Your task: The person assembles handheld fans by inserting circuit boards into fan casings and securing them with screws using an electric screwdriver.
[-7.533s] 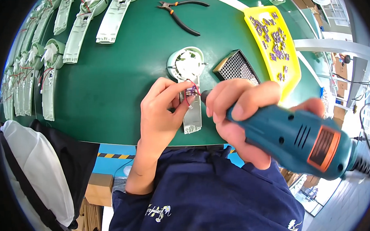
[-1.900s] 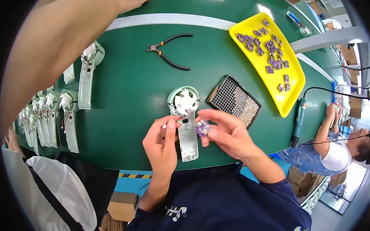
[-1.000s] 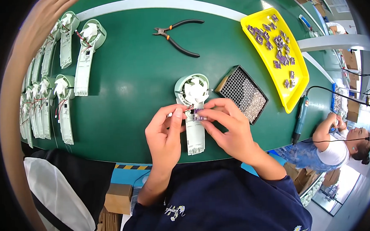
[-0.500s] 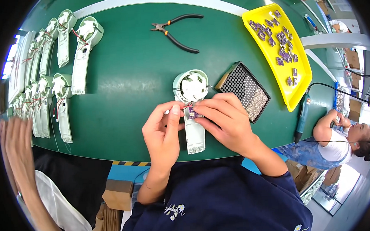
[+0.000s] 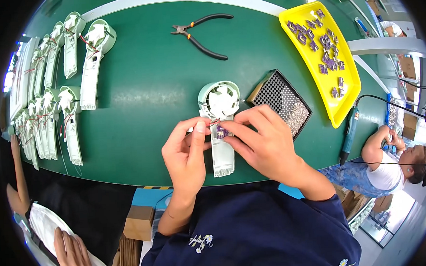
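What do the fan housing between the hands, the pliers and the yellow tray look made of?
Fan housing: likely moulded plastic, pale green, satin; thin walls, even colour.
Pliers: head looks like bare grey metal; black handle sleeves have a slight sheen, plastic or rubber, can't tell.
Tray: probably plastic, smooth; uniform yellow, rounded corners.

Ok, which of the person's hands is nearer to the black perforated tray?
Right. The right hand is just on the near side of the black perforated tray; the left hand is farther off, left of the pale fan handle.
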Available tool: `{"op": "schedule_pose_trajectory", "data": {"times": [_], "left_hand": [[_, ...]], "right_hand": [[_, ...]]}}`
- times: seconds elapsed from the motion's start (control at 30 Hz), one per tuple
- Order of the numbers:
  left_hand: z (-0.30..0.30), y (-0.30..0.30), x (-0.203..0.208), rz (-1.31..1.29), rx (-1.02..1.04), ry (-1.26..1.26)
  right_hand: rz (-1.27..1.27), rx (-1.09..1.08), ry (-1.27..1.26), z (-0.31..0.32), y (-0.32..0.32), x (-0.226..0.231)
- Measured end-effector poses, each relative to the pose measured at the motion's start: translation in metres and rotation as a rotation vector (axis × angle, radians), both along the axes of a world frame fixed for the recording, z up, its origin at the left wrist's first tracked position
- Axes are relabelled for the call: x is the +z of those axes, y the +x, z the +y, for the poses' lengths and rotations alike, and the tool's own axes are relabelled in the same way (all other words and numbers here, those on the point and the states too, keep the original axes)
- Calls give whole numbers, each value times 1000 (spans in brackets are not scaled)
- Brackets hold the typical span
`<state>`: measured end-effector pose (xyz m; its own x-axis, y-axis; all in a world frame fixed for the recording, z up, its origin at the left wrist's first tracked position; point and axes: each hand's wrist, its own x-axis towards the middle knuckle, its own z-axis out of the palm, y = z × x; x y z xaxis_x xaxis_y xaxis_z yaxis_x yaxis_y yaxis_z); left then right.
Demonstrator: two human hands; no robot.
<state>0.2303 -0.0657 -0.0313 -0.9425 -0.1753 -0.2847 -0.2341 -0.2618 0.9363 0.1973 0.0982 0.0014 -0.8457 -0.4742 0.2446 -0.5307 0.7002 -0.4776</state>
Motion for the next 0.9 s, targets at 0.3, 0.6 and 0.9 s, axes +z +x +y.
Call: {"op": "schedule_pose_trajectory", "data": {"times": [0.3,0.6,0.9], "left_hand": [[0,2,4,-54,20,7],[10,-2,6,9,-32,-122],[12,-2,13,-42,-45,-203]], "right_hand": [[-35,-16,-10,1,0,-3],[-105,-32,-136,6,2,-8],[-4,123,-17,20,-5,-6]]}}
